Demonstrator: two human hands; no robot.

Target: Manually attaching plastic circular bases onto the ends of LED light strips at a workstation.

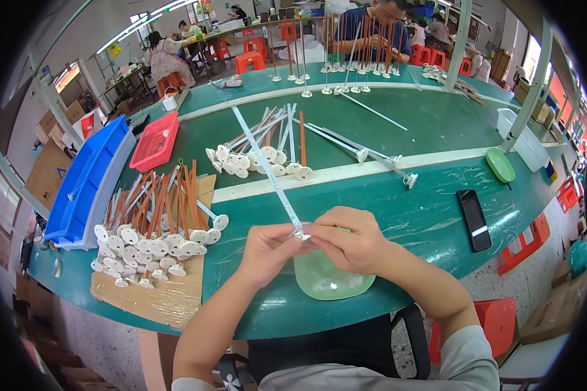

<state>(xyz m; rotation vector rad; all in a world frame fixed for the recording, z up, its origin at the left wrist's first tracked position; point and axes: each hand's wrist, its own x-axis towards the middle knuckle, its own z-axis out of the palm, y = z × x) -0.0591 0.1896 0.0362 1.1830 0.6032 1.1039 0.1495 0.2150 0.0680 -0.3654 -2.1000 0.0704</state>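
My left hand [267, 251] and my right hand [352, 240] meet at the near end of a long thin white strip [267, 169] that slants up and away over the green table [424, 215]. Both pinch the strip's near end, where a small white round piece sits between the fingertips. Under my hands lies a pale green shallow dish [329, 280] holding small clear parts. To my left, a heap of strips with white round bases [153, 228], some orange, rests on a cardboard sheet [163, 296].
A second pile of white-based strips [261, 156] lies mid-table. A black phone [474, 219] and a green lid [500, 164] sit at right. Blue trays [88, 182] and a red basket [155, 142] stand at left. A person [372, 26] works opposite behind upright strips.
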